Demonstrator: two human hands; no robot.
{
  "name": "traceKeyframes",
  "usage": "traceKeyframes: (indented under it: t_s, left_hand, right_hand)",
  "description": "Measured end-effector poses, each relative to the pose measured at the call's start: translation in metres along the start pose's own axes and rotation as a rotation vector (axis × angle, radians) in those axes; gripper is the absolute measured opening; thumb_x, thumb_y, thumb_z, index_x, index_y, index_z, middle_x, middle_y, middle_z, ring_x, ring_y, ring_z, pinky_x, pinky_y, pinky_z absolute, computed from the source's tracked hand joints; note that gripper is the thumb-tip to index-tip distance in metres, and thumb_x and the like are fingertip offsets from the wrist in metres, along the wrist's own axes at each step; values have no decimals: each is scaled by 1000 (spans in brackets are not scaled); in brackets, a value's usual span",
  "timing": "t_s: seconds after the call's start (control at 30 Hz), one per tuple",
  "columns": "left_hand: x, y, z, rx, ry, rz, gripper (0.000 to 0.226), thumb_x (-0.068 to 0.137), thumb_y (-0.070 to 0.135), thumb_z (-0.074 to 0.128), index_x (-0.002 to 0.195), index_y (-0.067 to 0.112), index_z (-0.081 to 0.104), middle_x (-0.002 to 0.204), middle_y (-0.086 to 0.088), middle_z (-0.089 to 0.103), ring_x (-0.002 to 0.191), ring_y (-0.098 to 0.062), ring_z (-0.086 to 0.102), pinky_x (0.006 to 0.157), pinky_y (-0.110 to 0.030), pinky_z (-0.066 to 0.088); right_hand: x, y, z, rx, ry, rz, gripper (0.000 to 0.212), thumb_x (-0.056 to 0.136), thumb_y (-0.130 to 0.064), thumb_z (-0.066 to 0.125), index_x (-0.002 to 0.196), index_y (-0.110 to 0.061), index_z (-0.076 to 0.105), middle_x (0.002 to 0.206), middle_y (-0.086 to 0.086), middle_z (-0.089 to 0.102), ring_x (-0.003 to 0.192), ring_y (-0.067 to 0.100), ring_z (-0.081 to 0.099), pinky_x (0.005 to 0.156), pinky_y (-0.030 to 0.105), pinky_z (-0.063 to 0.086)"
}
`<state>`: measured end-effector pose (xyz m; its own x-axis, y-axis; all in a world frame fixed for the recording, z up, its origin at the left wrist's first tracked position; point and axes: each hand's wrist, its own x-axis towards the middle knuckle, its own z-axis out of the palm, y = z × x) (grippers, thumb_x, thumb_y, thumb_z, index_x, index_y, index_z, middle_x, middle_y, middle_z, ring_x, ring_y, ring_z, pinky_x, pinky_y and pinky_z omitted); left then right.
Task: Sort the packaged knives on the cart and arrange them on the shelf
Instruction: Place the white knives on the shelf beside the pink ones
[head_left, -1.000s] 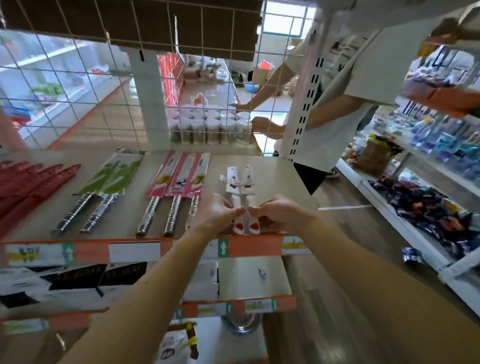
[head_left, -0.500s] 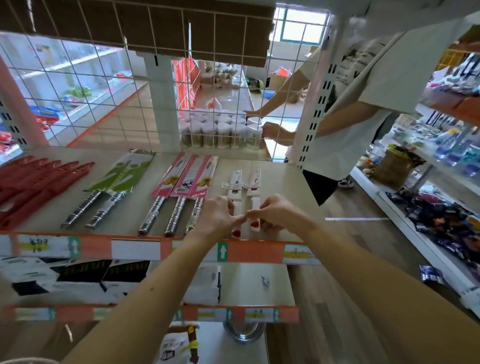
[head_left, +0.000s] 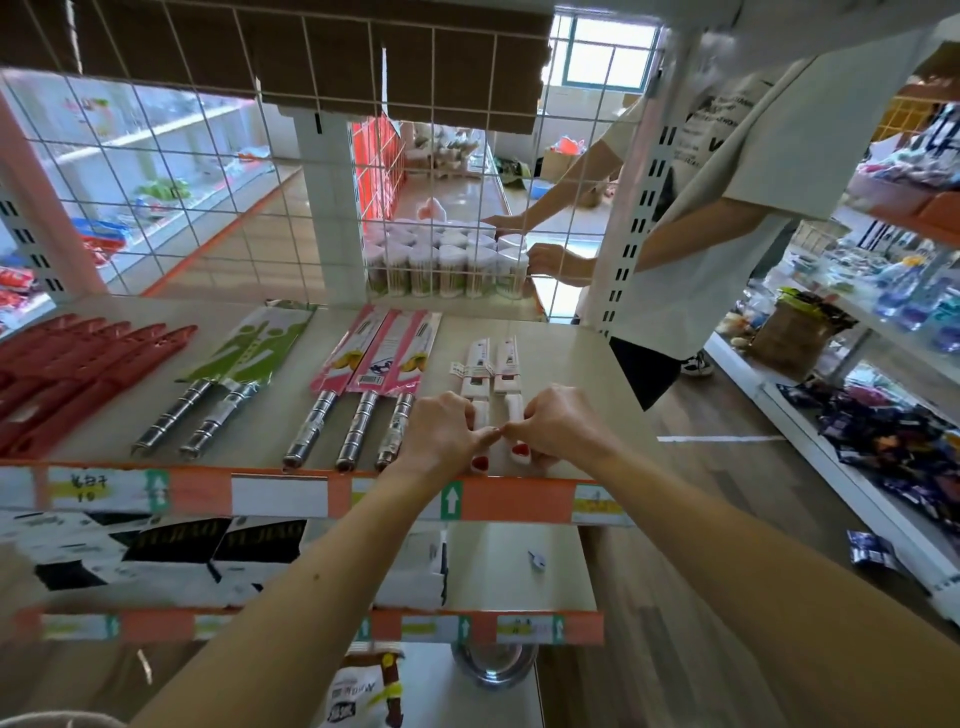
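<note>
Shelf: hands still on white knives

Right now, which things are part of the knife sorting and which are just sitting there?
Part of the job: white knives, held by left hand and right hand; pink-packaged knives; green-packaged knives; shelf.
Just there: jars behind the grid; metal bowl; basket.

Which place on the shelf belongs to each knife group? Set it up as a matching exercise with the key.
Things:
1. red knives
2. green-packaged knives
3. pink-packaged knives
4. white knives

Places:
A. handles gripped by the left hand and right hand
B. far left end of the shelf
C. just left of the left hand
D. between the red and pink groups

Pairs: 1-B, 2-D, 3-C, 4-A
</note>
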<state>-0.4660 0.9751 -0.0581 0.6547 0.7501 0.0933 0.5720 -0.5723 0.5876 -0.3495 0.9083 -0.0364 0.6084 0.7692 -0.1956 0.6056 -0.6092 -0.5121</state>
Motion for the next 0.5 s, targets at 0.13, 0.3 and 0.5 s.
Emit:
traceKeyframes:
  t_s: [0.13, 0.3, 0.5]
  left_hand:
    - [1, 0, 1, 17, -5, 12, 31, 85, 34, 64, 78, 4, 66, 70, -5, 59, 63, -12, 51, 61, -22, 39]
    - [3, -1, 3, 33, -4, 8, 31, 86, 34, 62, 85, 3, 67, 81, -9, 64, 70, -15, 54, 66, -26, 45]
    - [1, 0, 2, 50, -7, 13, 28, 88, 32, 61, 86, 5, 65, 77, -4, 57, 70, -13, 51, 63, -23, 38]
  right_hand:
    - [-4, 1, 1, 7, -24, -12, 29, 84, -33, 68, 91, -5, 67, 87, 11, 69, 74, 19, 65, 73, 32, 58]
    - [-12, 1, 1, 7, -21, -53, 29, 87, -32, 65, 87, -3, 67, 63, -2, 54, 50, 6, 49, 47, 17, 40]
    - [-18, 3, 3, -37, 4, -113, 29, 89, -34, 61, 81, -7, 68, 58, -7, 47, 50, 1, 41, 43, 15, 30]
